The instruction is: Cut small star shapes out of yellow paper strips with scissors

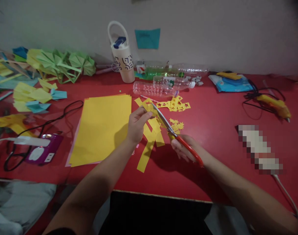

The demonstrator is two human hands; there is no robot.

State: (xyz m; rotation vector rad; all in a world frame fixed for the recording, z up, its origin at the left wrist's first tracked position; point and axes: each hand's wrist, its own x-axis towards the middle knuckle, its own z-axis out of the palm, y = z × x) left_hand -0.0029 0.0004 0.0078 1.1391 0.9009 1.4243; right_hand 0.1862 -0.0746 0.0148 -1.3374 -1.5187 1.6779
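My left hand pinches a small strip of yellow paper between thumb and fingers. Red-handled scissors are gripped in my right hand, with their blades pointing up and left against that paper. Below my hands lie several loose yellow strips. Just beyond the blades sit yellow strips with star-shaped holes, and a small heap of cut-out yellow stars is beside the scissors. A stack of yellow paper sheets lies left of my left hand.
Clear plastic bottles and a white tumbler stand or lie along the wall. Folded paper shapes fill the back left. A purple power strip with cables is at left; a yellow glue gun and blue packet are at right.
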